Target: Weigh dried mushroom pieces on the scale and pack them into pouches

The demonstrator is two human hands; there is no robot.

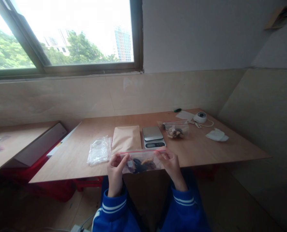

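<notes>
Zip bag (141, 161) of dark dried pieces, pinched by left hand (116, 172), right hand (170, 164)

Overexposed window (68, 35) glare at upper left, dim soft-focus room, wide-angle bending at edges

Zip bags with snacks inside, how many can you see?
2. One filled zip bag is held between the left hand and right hand; another filled bag lies on the table beside the scale.
</notes>
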